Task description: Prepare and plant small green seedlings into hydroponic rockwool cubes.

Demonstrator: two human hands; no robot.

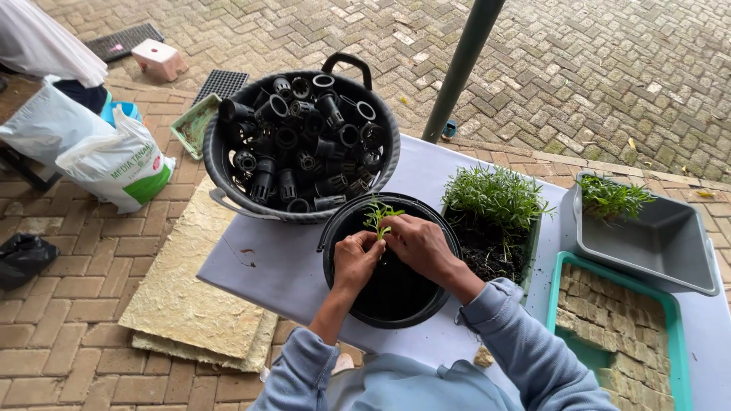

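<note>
Holding a small green seedling with both hands, left hand and right hand each with grip pinched on it, over the black bucket mid-frame on the desk; next, probably tucking it gently into a little pot.

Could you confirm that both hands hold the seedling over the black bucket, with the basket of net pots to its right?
Not quite: the head view shows the basket to the left of the bucket. Both hands, left and right, do hold the seedling over it.
</note>
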